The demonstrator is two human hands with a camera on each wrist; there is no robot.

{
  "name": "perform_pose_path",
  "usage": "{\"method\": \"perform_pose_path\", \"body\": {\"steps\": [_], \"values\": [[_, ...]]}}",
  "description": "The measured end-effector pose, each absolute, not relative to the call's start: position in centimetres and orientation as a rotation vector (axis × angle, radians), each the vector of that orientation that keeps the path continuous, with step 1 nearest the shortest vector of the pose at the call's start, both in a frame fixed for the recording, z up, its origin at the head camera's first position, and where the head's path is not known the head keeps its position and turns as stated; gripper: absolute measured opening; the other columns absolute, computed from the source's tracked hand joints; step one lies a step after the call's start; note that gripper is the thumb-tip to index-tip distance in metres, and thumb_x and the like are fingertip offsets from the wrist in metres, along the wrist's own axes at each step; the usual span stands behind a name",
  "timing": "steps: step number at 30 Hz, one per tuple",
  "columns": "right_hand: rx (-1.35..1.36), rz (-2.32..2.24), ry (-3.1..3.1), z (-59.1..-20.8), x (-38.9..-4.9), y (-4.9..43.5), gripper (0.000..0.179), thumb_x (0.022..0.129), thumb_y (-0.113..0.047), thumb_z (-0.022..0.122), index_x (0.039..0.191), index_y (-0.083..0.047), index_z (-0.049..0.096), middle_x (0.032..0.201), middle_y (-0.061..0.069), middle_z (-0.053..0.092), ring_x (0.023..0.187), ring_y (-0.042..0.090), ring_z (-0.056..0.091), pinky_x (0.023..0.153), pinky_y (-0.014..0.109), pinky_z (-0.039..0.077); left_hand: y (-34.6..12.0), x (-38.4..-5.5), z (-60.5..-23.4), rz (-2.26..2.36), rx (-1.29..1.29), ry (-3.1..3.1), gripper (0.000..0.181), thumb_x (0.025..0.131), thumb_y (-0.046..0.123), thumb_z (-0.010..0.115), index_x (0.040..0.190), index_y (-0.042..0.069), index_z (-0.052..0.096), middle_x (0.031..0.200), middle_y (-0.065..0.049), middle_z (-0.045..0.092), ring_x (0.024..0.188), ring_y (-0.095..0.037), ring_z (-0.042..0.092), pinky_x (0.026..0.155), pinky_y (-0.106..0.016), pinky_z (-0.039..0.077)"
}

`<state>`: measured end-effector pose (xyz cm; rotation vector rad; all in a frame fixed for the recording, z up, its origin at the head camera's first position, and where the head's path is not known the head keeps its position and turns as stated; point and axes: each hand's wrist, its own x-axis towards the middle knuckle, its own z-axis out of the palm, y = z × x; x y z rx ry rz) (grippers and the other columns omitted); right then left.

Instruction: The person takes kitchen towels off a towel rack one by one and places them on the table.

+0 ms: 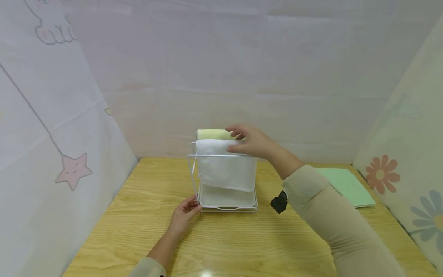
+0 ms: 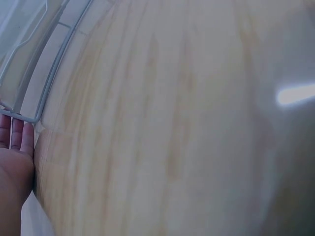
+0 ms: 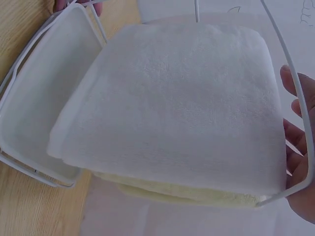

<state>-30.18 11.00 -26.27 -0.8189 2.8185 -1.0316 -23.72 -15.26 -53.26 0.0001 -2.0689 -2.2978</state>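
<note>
A white wire rack (image 1: 218,156) stands on the wooden table, with a white tray (image 1: 226,197) in its base. Over its bars hang a white towel (image 1: 226,171) and, behind it, a pale yellow towel (image 1: 212,134). My left hand (image 1: 181,218) holds the rack's lower left corner, thumb in front and fingers around the side; the left wrist view shows only part of this hand (image 2: 17,167). My right hand (image 1: 255,141) is at the top of the towels, its thumb and fingers apart. In the right wrist view, its fingers (image 3: 294,140) touch the white towel's edge.
A folded light green cloth (image 1: 346,185) lies on the table (image 1: 138,231) at the right. Pale printed sheets (image 1: 207,57) surround the table at the back and both sides. A black piece (image 1: 278,202) sticks out from the right cuff.
</note>
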Motion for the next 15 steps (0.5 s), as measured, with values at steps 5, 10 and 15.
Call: {"method": "perform_pose_path", "body": {"steps": [5,10,15], "values": [[-0.778,-0.939,2.834,-26.3,-30.6,10.1,0.059,0.087,-0.034,0.075,0.139,-0.019,0.053,0.134,0.009,0.059,0.124,0.030,0.054,0.104,0.046,0.047,-15.2,-23.8,-53.4,-2.305,0.000,-2.066,0.051,0.086,-0.003,0.070,0.133,-0.009,0.051,0.099,0.003,0.065,0.089,-0.003,0.062,0.079,-0.015,0.053],[-0.726,-0.869,2.853,-26.4,-31.2,9.2,0.053,0.086,-0.034,0.075,0.135,-0.018,0.058,0.132,0.011,0.061,0.123,0.028,0.056,0.102,0.045,0.049,-15.3,-23.8,-53.4,-2.289,-0.013,-2.079,0.050,0.086,-0.001,0.070,0.132,-0.009,0.052,0.100,0.003,0.065,0.090,-0.004,0.062,0.078,-0.015,0.054],[-0.697,-0.886,2.853,-26.5,-31.4,8.6,0.047,0.087,-0.031,0.075,0.130,-0.016,0.062,0.128,0.011,0.064,0.120,0.026,0.058,0.102,0.042,0.048,-15.4,-23.7,-53.3,-2.295,-0.006,-2.083,0.050,0.087,-0.002,0.069,0.133,-0.009,0.051,0.104,-0.002,0.064,0.092,-0.004,0.062,0.080,-0.015,0.053]]}}
